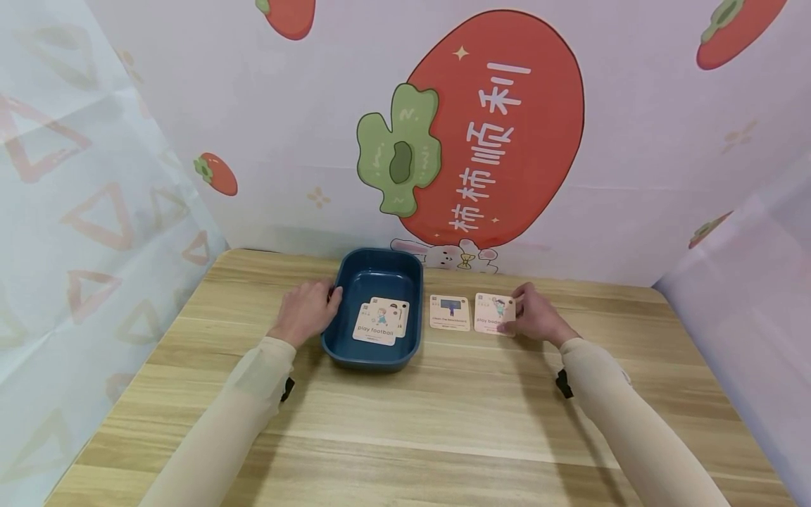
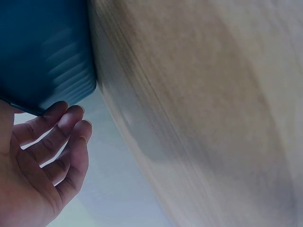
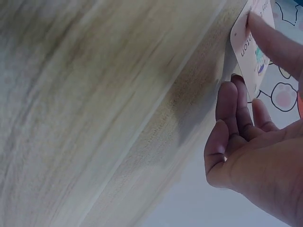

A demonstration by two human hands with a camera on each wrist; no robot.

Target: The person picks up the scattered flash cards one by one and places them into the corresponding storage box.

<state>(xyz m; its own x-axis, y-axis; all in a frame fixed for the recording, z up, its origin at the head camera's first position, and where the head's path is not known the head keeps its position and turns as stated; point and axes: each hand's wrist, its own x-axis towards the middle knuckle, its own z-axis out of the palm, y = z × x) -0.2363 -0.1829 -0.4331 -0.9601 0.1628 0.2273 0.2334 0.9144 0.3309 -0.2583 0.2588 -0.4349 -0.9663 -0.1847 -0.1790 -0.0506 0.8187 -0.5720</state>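
My left hand [image 1: 306, 310] grips the left rim of a dark blue plastic bin [image 1: 371, 365], thumb over the edge. In the left wrist view its fingers [image 2: 71, 156] curl at the outside of the rim. Inside the bin lies a "play football" card [image 1: 375, 329], overlapping another card beneath it. To the right, my right hand [image 1: 538, 315] pinches a badminton picture card [image 1: 491, 310] by its right side. The right wrist view shows the thumb [image 3: 274, 45] on the card's printed face and fingertips behind its edge, with the card tilted up from the table.
A blackboard picture card [image 1: 450, 313] lies between the bin and the badminton card. The wooden table [image 1: 431, 429] runs back to a wall cloth [image 1: 285, 105] printed with persimmons. Cloth also hangs along the left and right sides.
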